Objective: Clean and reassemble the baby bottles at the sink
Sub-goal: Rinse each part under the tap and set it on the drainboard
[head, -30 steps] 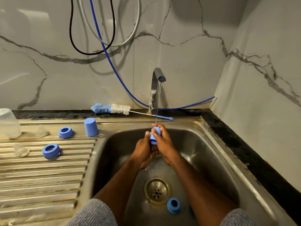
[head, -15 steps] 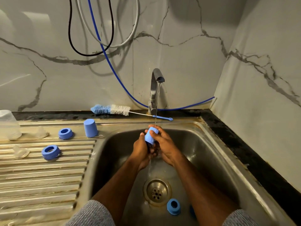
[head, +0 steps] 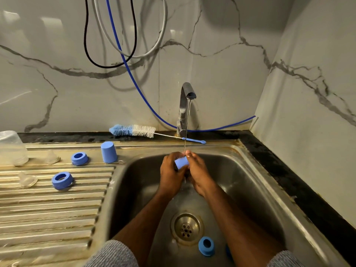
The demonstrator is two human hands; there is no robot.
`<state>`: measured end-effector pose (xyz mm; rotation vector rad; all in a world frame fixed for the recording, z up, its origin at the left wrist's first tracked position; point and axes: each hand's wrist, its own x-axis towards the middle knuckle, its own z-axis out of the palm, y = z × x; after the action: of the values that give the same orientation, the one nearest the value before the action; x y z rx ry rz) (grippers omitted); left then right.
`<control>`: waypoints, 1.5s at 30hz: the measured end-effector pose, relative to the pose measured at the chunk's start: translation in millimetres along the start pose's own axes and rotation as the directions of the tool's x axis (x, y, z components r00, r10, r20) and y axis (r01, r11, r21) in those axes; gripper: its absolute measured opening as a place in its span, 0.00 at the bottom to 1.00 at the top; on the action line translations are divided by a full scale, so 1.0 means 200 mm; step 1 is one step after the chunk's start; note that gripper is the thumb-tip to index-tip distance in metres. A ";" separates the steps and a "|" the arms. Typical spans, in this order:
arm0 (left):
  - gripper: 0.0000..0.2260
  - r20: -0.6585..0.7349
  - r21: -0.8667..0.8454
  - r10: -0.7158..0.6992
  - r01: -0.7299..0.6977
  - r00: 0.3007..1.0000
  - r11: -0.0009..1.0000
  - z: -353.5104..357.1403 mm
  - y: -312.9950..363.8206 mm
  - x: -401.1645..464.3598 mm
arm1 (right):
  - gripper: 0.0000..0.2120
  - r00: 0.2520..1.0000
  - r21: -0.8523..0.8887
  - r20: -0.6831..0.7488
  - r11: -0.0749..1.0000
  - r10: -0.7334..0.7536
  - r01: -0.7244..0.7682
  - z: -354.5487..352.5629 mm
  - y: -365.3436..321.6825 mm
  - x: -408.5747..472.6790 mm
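Note:
Over the steel sink [head: 250,182], my left hand [head: 170,175] and my right hand [head: 198,174] both grip a blue bottle cap [head: 181,163] under the thin stream from the tap [head: 185,105]. The cap lies tilted between my fingers. A blue collar ring [head: 206,246] lies in the basin near the drain [head: 186,228]. On the drainboard [head: 48,212] stand another blue cap [head: 108,152], two blue rings [head: 79,158] [head: 62,180], two clear teats [head: 51,157] [head: 27,180] and a clear bottle [head: 11,148] at the far left.
A blue-and-white bottle brush [head: 134,131] lies along the back ledge behind the sink. Black, grey and blue hoses [head: 123,54] hang on the marble wall. A wall closes in the right side beyond the dark counter edge [head: 289,174].
The blue cap has turned in my hands from nearly upright to tilted, its closed end swinging left. Both hands stayed under the running water.

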<state>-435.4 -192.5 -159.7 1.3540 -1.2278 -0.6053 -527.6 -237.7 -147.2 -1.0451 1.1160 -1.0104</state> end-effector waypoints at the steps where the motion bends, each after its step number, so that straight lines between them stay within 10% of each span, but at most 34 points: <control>1: 0.20 -0.025 0.002 0.002 -0.002 1.000 1.000 -0.01 0.00 0.00 | 0.09 1.000 -0.048 -0.007 0.999 0.005 -0.005 0.00 0.00 0.00; 15: 0.18 -0.010 -0.399 -0.208 0.187 0.978 0.898 -0.05 0.01 0.02 | 0.12 0.997 0.245 0.047 0.967 0.057 -0.067 -0.04 -0.01 0.02; 21: 0.22 0.031 -0.200 -0.220 0.221 0.975 0.954 -0.08 -0.04 0.03 | 0.18 0.971 -0.452 0.238 0.886 0.004 0.107 -0.07 -0.02 0.00; 27: 0.27 0.159 -0.248 -0.283 0.316 0.946 0.916 -0.09 -0.08 0.04 | 0.22 0.969 -0.740 0.147 0.628 -0.200 0.242 -0.09 0.04 0.00; 35: 0.10 -0.100 -0.063 -0.435 0.431 0.895 0.900 -0.11 -0.14 0.07 | 0.19 0.982 -0.845 0.132 0.503 -0.134 0.182 -0.09 0.05 0.00; 45: 0.09 -0.050 -0.012 -0.403 0.403 0.914 0.915 -0.10 -0.15 0.05 | 0.16 0.983 -0.880 0.181 0.448 0.007 0.159 -0.07 0.08 0.00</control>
<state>-404.6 -200.4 -180.6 1.6274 -0.9066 -0.8525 -539.3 -235.8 -163.8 -2.0150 1.5143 -0.2895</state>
